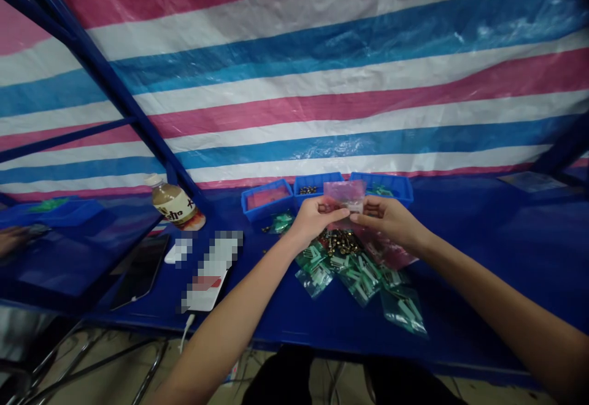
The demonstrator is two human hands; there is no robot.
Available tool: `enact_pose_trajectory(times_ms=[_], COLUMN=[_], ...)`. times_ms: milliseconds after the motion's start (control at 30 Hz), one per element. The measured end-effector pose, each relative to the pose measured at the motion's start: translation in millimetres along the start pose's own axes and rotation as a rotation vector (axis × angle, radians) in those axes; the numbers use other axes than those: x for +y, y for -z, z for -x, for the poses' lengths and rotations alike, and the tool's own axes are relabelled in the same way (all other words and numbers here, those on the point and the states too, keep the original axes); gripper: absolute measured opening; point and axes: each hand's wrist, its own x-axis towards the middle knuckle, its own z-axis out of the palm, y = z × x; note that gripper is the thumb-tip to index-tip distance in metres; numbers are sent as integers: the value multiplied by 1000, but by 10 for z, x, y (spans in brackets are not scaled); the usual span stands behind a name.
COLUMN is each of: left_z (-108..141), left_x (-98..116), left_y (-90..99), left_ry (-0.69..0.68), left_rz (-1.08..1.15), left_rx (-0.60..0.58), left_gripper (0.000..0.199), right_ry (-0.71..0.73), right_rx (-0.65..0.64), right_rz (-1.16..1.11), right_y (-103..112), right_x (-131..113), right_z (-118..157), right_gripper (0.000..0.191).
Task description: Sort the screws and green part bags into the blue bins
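Between my two hands is a small pink plastic bag (344,191), held up above the blue table. My left hand (317,218) pinches its left side, and my right hand (389,218) grips the right side, thumbs nearly meeting. What the bag contains is too blurred to name. Below the hands lies a pile of brass-coloured screws or fittings (343,242). In front of that pile are several green plastic bags (361,276) with pale strips and metal parts inside. More pink bags (391,251) lie under my right hand.
Behind my hands stand three blue bins (267,199) by a striped sheet (322,110). To the left are a drink bottle (177,205), a white device (211,276) on a cable, and a dark phone or tablet (142,270). Another person's hand (13,239) shows at far left.
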Motion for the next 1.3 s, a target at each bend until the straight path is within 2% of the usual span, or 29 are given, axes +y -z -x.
enact_pose_trajectory(times_ms=[100,167,267,333,433,533,567,633,700,733,800,867,933,1000,1100,1133,1200,1233,1300], left_z=[-8,35,275,576,1127,1562,1656,1772,1810,1804,1738,1588,1344,1016,467,303,44,-43,-127], left_x=[32,112,288,383,428,365,333,278,253,256,289,350,429,521,650,676,680,655,562], left_y=[-21,-7,129,311,670,1004,1083,1172,1171,1139,1015,820,575,324,39,-17,-70,-70,-36], left_ry=[-39,-129,-309,-347,-213,33,99,200,254,250,143,-85,-315,-451,-607,-624,-607,-584,-551], left_rz=[-151,-393,-820,-1041,-1385,-1650,-1698,-1749,-1754,-1740,-1665,-1523,-1347,-1173,-1077,-1069,-1054,-1056,-1079], left_rx=[-28,18,217,413,712,907,911,839,778,790,881,941,774,600,281,148,-109,-184,-228], left_gripper=[36,40,48,40,38,50,52,49,44,44,50,65,68,73,86,79,49,34,13], right_ry=[-12,-5,17,40,68,73,71,66,60,59,58,64,73,98,283,378,566,637,727], right_rx=[28,41,69,94,102,78,69,50,35,32,37,53,89,155,287,316,345,344,322], right_rz=[-4,-12,9,47,93,134,140,138,123,119,128,165,254,395,641,714,832,879,958], right_y=[-1,5,33,58,79,69,60,43,32,29,25,20,17,25,75,101,156,182,215], right_x=[2,20,61,79,70,37,29,20,16,12,-1,-16,-21,-5,50,71,106,119,137], right_z=[14,18,6,-7,-11,3,7,13,14,15,19,29,40,41,12,-4,-37,-49,-59], right_gripper=[36,36,36,36,35,35,36,36,36,37,37,38,38,37,30,27,19,16,12])
